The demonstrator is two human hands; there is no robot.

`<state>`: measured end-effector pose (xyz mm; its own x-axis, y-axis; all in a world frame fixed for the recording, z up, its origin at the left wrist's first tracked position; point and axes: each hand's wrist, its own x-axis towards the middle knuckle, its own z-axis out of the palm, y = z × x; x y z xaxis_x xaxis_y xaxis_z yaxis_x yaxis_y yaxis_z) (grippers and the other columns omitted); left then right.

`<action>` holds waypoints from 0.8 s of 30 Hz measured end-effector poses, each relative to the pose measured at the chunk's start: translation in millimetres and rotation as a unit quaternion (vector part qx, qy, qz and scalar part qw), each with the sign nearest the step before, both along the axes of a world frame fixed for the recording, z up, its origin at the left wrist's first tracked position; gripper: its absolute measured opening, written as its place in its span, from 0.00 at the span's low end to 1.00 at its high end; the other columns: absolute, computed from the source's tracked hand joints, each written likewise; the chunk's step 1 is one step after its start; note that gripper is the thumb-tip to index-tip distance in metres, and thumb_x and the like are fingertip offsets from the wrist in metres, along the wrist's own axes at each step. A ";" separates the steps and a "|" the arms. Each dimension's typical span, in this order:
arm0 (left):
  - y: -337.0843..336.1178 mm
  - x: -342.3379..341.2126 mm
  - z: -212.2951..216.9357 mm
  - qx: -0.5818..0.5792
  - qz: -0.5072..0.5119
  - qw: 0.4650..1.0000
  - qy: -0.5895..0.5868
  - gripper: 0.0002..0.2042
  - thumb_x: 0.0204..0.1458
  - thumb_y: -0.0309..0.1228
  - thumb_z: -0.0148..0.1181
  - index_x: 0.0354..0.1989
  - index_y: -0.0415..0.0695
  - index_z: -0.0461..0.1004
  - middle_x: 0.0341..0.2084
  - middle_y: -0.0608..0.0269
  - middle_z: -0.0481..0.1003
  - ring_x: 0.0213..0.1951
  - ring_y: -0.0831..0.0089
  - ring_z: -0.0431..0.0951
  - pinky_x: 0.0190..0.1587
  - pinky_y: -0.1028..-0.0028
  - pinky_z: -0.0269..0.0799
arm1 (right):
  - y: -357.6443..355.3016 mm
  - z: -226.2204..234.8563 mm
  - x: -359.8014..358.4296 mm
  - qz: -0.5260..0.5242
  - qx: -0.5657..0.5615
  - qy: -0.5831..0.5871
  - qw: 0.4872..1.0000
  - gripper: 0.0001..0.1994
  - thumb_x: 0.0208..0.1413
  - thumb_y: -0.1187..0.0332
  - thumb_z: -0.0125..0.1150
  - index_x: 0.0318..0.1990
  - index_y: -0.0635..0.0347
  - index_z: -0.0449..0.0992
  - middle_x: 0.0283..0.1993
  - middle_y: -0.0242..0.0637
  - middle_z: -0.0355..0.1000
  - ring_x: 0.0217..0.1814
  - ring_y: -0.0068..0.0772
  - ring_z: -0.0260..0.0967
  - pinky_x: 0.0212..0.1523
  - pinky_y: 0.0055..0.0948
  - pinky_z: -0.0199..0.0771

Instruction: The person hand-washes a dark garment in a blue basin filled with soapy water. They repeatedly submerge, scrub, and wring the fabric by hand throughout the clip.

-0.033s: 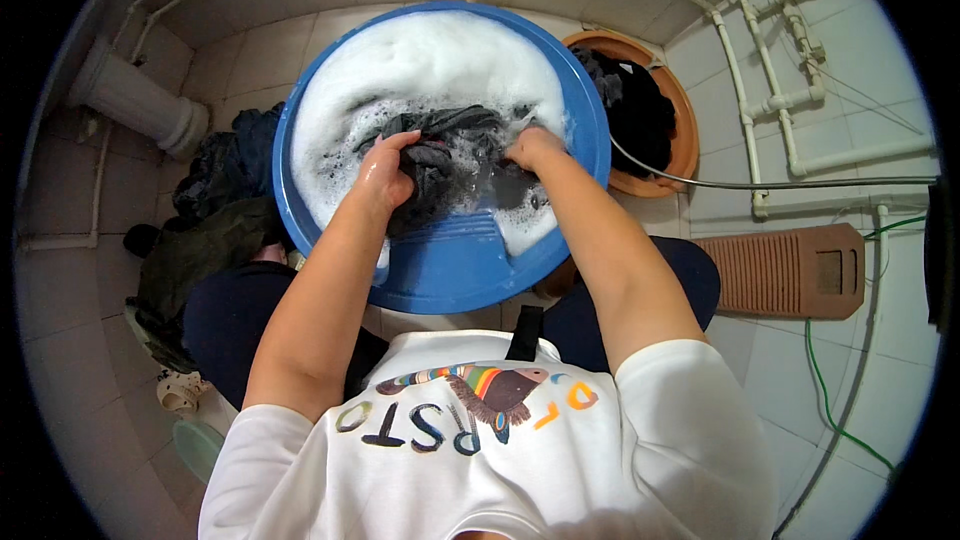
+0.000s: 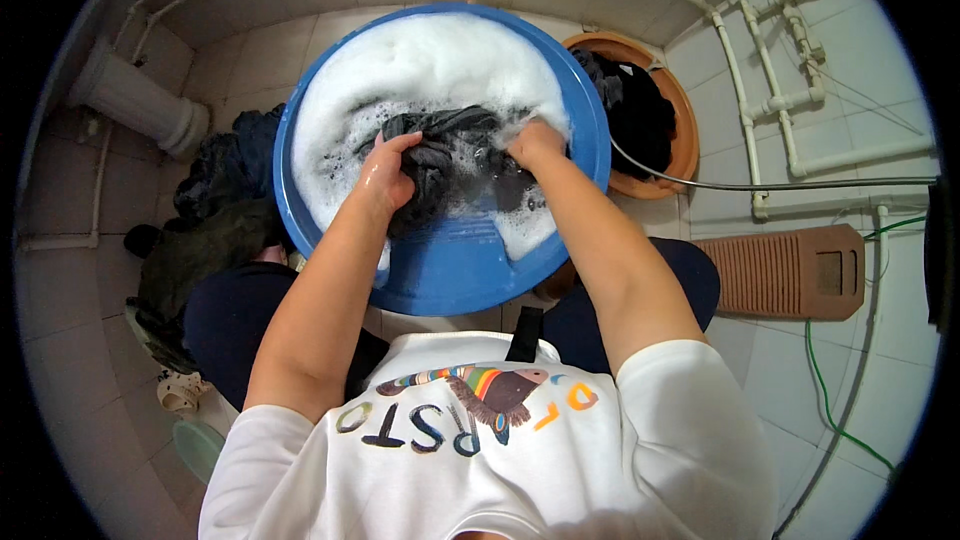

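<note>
Dark wet garment (image 2: 455, 155) bunched mid-basin in the suds, left hand (image 2: 385, 175) clamped on its left fold, right hand (image 2: 535, 145) gripping the right end, hands close together. Looks like the scrubbing stage in the blue basin (image 2: 450, 280); rubbing on calls for firm grips. Orange tub (image 2: 685, 130) of dark clothes sits right, another dark pile (image 2: 215, 210) left.

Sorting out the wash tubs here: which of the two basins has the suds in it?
The big blue basin under both hands, full of white foam. The smaller orange basin beside it on the right holds only dark clothes, no suds.
</note>
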<state>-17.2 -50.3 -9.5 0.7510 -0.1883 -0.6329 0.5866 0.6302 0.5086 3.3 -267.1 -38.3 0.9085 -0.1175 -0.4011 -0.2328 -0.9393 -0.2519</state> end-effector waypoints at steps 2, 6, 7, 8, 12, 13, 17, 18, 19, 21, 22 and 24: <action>-6.1 -4.5 6.6 0.013 0.012 0.999 -0.035 0.13 0.50 0.30 0.50 0.46 0.50 0.65 0.39 0.56 0.69 0.42 0.61 0.70 0.44 0.60 0.68 | 7.3 -6.7 4.1 -0.023 0.134 -0.190 0.972 0.26 0.36 0.55 0.61 0.44 0.61 0.71 0.53 0.47 0.59 0.50 0.46 0.61 0.52 0.34 0.61; 11.8 9.1 -16.8 -0.158 -0.058 0.984 -0.056 0.20 0.48 0.44 0.55 0.42 0.42 0.66 0.38 0.56 0.71 0.41 0.64 0.71 0.45 0.63 0.69 | 74.7 18.7 -9.2 0.194 0.361 -0.333 0.849 0.17 0.30 0.63 0.58 0.29 0.67 0.72 0.46 0.44 0.64 0.44 0.43 0.65 0.45 0.33 0.66; 13.9 6.8 -13.9 -0.182 -0.038 0.981 -0.045 0.24 0.48 0.49 0.52 0.42 0.37 0.66 0.36 0.54 0.72 0.39 0.62 0.73 0.43 0.64 0.69 | 94.3 37.0 -25.9 0.236 0.347 -0.341 0.841 0.15 0.29 0.63 0.59 0.26 0.65 0.70 0.44 0.43 0.65 0.42 0.45 0.65 0.43 0.34 0.67; 18.5 3.1 -6.4 -0.178 -0.074 0.981 -0.039 0.24 0.49 0.49 0.51 0.41 0.38 0.67 0.35 0.53 0.72 0.38 0.62 0.73 0.43 0.64 0.69 | 106.1 50.6 -39.6 0.276 0.333 -0.342 0.834 0.14 0.29 0.63 0.59 0.25 0.63 0.70 0.43 0.42 0.65 0.42 0.44 0.65 0.41 0.35 0.68; 20.0 3.8 -8.8 -0.167 -0.096 0.980 -0.047 0.19 0.51 0.44 0.48 0.37 0.39 0.71 0.31 0.55 0.73 0.34 0.62 0.74 0.38 0.65 0.71 | 128.0 67.6 -68.5 0.331 0.346 -0.370 0.796 0.14 0.30 0.60 0.60 0.25 0.58 0.70 0.36 0.39 0.67 0.36 0.42 0.68 0.35 0.34 0.69; 15.4 -3.7 -2.9 -0.135 -0.088 0.983 -0.086 0.18 0.51 0.43 0.48 0.38 0.40 0.70 0.32 0.56 0.73 0.34 0.63 0.74 0.38 0.65 0.71 | 126.3 68.3 -69.9 0.319 0.348 -0.379 0.796 0.13 0.31 0.61 0.61 0.26 0.57 0.70 0.35 0.38 0.68 0.36 0.42 0.68 0.34 0.33 0.69; -2.4 -16.4 -20.0 -0.062 -0.029 0.996 -0.063 0.14 0.52 0.38 0.46 0.41 0.43 0.68 0.38 0.59 0.71 0.38 0.68 0.73 0.43 0.69 0.70 | 107.8 35.0 -43.4 0.201 0.272 -0.444 0.830 0.08 0.35 0.62 0.60 0.22 0.55 0.72 0.25 0.40 0.70 0.28 0.44 0.69 0.30 0.35 0.69; -9.7 -15.9 -16.6 -0.054 -0.031 0.996 -0.064 0.14 0.51 0.38 0.46 0.39 0.42 0.69 0.37 0.59 0.71 0.37 0.68 0.72 0.41 0.69 0.70 | 103.5 36.1 -37.2 0.107 0.281 -0.402 0.865 0.08 0.37 0.62 0.59 0.22 0.56 0.72 0.25 0.41 0.70 0.28 0.45 0.69 0.29 0.36 0.69; -14.2 -15.0 -12.3 -0.047 -0.033 0.996 -0.064 0.13 0.50 0.38 0.47 0.37 0.42 0.70 0.36 0.60 0.71 0.37 0.69 0.72 0.38 0.69 0.70 | 99.4 37.2 -32.2 0.011 0.287 -0.355 0.890 0.08 0.38 0.62 0.58 0.21 0.57 0.72 0.24 0.43 0.70 0.28 0.46 0.69 0.29 0.36 0.69; -14.7 -15.3 -7.7 -0.013 -0.062 0.998 0.000 0.12 0.50 0.36 0.48 0.37 0.43 0.70 0.35 0.60 0.71 0.36 0.70 0.72 0.37 0.69 0.70 | 95.5 35.9 -29.2 -0.005 0.301 -0.371 0.878 0.08 0.40 0.63 0.55 0.21 0.58 0.71 0.23 0.44 0.69 0.27 0.48 0.67 0.28 0.36 0.67; -14.4 -15.2 -7.1 0.004 -0.078 0.996 0.032 0.11 0.50 0.36 0.48 0.37 0.43 0.70 0.35 0.60 0.71 0.36 0.70 0.72 0.36 0.69 0.70 | 100.0 35.2 -33.9 0.027 0.286 -0.398 0.871 0.08 0.40 0.63 0.55 0.20 0.58 0.71 0.22 0.44 0.68 0.27 0.48 0.67 0.27 0.36 0.67; 13.1 -1.8 -74.2 0.087 -0.127 0.974 -0.164 0.13 0.48 0.39 0.50 0.38 0.44 0.70 0.32 0.60 0.72 0.34 0.72 0.72 0.33 0.71 0.68 | 117.8 43.0 -50.2 0.127 0.331 -0.427 0.832 0.08 0.40 0.64 0.55 0.19 0.57 0.70 0.21 0.43 0.67 0.25 0.48 0.66 0.26 0.36 0.67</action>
